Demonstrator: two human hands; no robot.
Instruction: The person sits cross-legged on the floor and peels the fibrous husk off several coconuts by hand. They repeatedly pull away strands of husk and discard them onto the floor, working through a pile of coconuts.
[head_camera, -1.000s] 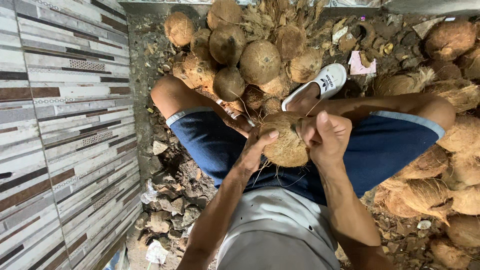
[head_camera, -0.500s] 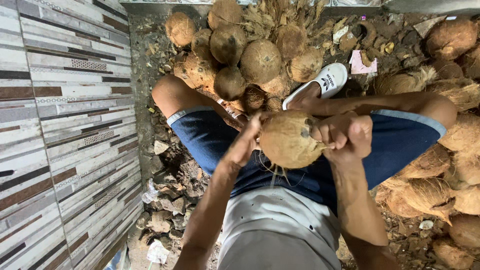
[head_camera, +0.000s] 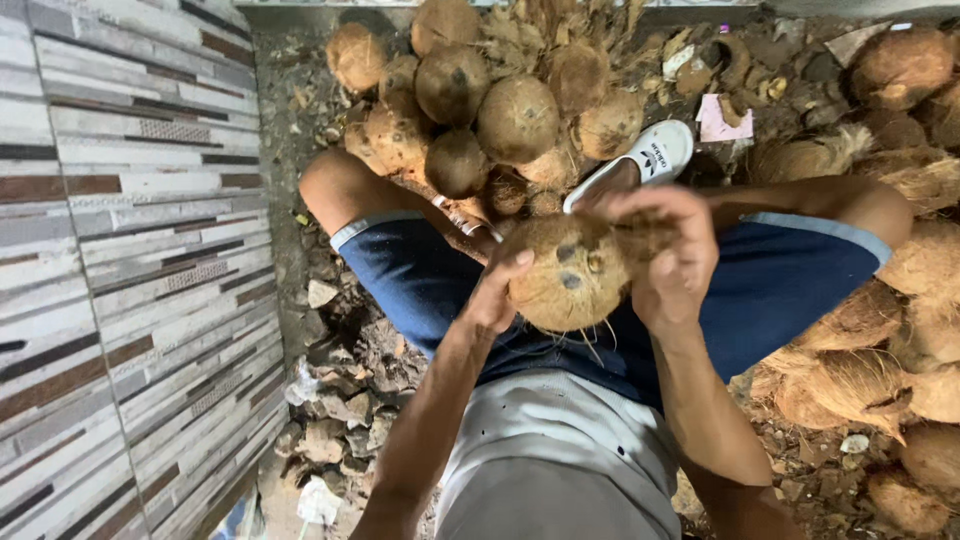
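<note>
A husked coconut (head_camera: 568, 272) sits at the centre of the frame, held above the person's lap between both hands. The left hand (head_camera: 497, 293) cups its lower left side with the thumb pressed on the shell. The right hand (head_camera: 665, 250) is clamped over its right side, fingers curled across the top. The shell looks hard, round and fairly heavy, with loose fibres that give some grip; a hold on opposite sides, palms spread wide, seems safest against rolling. A heap of husked coconuts (head_camera: 500, 110) fills the upper centre, and fibrous husks (head_camera: 880, 350) lie at the right edge. A small pink paper scrap (head_camera: 722, 120) lies in the upper right, beside a white sandal (head_camera: 640, 160). A striped tiled wall (head_camera: 120, 250) fills the left.
</note>
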